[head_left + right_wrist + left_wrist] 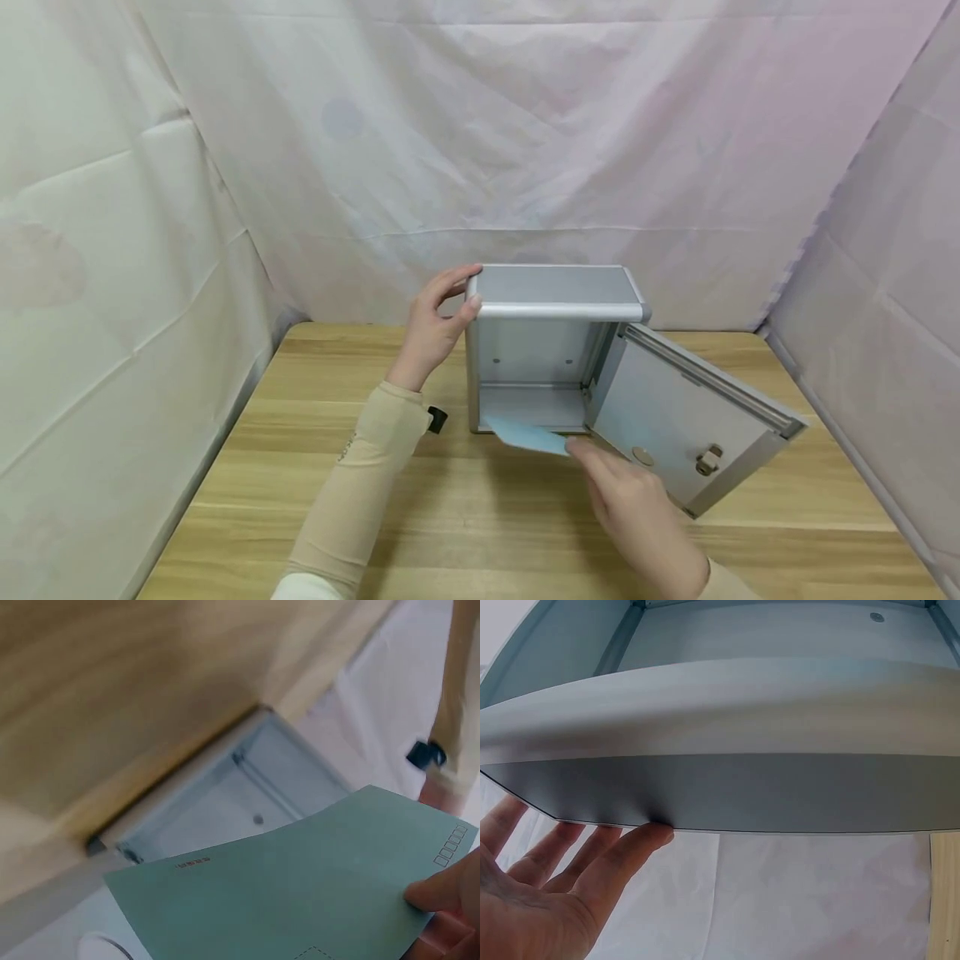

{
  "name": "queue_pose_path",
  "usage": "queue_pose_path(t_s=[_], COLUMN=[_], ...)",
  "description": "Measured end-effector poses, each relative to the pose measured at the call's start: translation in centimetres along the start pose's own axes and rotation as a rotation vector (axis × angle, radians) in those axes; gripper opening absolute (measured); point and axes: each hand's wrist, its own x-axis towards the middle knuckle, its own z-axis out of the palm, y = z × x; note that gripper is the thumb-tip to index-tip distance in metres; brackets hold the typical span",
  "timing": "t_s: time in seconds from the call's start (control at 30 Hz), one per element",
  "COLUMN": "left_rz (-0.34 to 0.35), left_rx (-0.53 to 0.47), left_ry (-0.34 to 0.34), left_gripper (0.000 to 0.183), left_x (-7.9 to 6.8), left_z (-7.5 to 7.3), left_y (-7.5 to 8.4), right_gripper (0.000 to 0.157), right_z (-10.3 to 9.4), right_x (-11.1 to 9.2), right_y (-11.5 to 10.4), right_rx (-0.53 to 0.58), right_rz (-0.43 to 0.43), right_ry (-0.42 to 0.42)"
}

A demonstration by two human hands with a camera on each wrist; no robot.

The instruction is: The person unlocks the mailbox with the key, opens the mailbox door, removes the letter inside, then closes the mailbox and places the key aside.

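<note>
A silver-and-grey metal mailbox stands upright, its hinged door swung out to the right. My left hand holds its top left corner, thumb on the front edge and fingers toward the back. In the left wrist view, the fingertips partly vanish behind the grey panel. My right hand pinches a pale blue envelope by one end. The envelope's far end is at the mailbox's lower opening. Printed postcode boxes and small red lettering show on the envelope in the right wrist view.
A latch projects from the door's inner face, which reaches out toward the right arm. The mailbox stands on a wooden table, near its back edge. White cloth hangs behind and along both sides.
</note>
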Motion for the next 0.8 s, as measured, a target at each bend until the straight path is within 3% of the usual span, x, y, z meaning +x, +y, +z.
queue_pose_path(t_s=[0.4,0.53,0.7,0.8], left_rz=[0.006,0.0,0.0,0.0], left_rx=[-0.011,-0.012,-0.013,-0.012], left_ry=[-0.002,-0.004,-0.008,-0.008], left_gripper=[0.042,0.042,0.042,0.042], left_x=[0.1,0.1,0.1,0.1], left_z=[-0.1,-0.1,-0.1,0.0], left_y=[0.2,0.1,0.1,0.0], right_gripper=[0.05,0.057,0.023,0.033], right_z=[2.0,2.8,3.5,3.9], right_x=[-2.8,-3.4,-4.0,-4.3], right_y=[-1.5,-1.7,-1.4,-1.2], right_rx=[-0.013,-0.003,0.032,0.03], right_rz=[-0.132,-0.136,-0.068,-0.054], right_ry=[-0.12,-0.203,-0.359,-0.466])
